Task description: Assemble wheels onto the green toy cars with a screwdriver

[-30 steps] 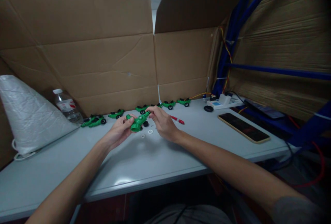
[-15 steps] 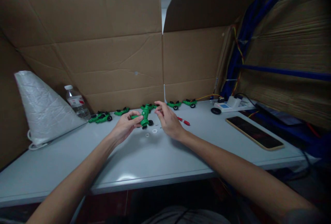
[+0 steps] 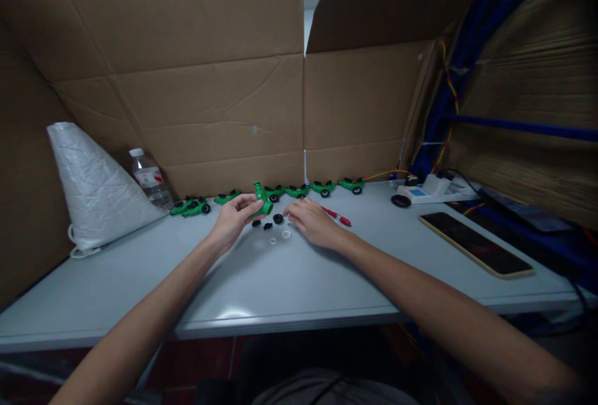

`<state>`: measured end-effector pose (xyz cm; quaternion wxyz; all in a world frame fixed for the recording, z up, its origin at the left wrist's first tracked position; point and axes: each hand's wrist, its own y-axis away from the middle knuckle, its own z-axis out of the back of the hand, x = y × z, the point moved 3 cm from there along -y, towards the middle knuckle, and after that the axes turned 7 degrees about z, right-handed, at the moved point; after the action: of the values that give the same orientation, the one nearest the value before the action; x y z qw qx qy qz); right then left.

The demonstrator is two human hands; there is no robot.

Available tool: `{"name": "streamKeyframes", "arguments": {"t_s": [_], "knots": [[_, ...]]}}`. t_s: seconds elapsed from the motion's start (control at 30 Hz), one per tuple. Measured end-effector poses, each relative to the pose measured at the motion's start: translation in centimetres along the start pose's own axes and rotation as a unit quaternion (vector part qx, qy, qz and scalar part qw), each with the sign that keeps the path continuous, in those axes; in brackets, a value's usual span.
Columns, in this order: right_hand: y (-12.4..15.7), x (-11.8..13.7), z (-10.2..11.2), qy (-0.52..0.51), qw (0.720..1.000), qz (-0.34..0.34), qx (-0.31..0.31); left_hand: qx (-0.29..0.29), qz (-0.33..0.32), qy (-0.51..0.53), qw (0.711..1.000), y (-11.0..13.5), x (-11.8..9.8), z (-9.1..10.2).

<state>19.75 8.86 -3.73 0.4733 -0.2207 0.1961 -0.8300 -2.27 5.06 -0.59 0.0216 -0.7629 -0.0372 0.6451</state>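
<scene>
My left hand (image 3: 233,221) grips a green plastic Y-shaped pipe fitting (image 3: 264,208) between thumb and fingers, tilted above the table. Below it lie small black parts (image 3: 268,226) and a black ring-like cap (image 3: 278,219). Two white rings, a larger one (image 3: 286,234) and a smaller one (image 3: 273,241), rest nearer to me. My right hand (image 3: 311,221) is down at the tabletop just right of the black cap, fingers drawn together. Whatever is at its fingertips is too small to make out. A red pen (image 3: 337,216) lies beyond that hand.
Several green fittings with black parts (image 3: 324,189) line the cardboard wall (image 3: 224,106). At left stand a water bottle (image 3: 150,179) and a silvery wrapped cone (image 3: 96,196). A phone (image 3: 474,243), a black ring (image 3: 400,200) and a power strip (image 3: 441,191) lie at right.
My right hand has lowered from its raised position to the tabletop beside the small parts. The fitting has turned a little in my left hand. The whole view has shifted slightly.
</scene>
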Motion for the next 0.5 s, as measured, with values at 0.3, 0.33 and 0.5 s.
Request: {"name": "streamKeyframes", "arguments": {"t_s": [0.3, 0.33, 0.5], "knots": [[0.5, 1.4, 0.6, -0.013, 0.995, 0.083, 0.062, -0.038, -0.03, -0.016, 0.999, -0.3, -0.3, 0.5], [0.6, 1.5, 0.6, -0.012, 0.994, 0.085, 0.064, -0.041, -0.027, -0.015, 0.999, -0.3, -0.3, 0.5], [0.5, 1.9, 0.1, 0.014, 0.995, 0.079, 0.053, -0.059, -0.026, -0.007, 0.998, -0.3, -0.2, 0.6]]}}
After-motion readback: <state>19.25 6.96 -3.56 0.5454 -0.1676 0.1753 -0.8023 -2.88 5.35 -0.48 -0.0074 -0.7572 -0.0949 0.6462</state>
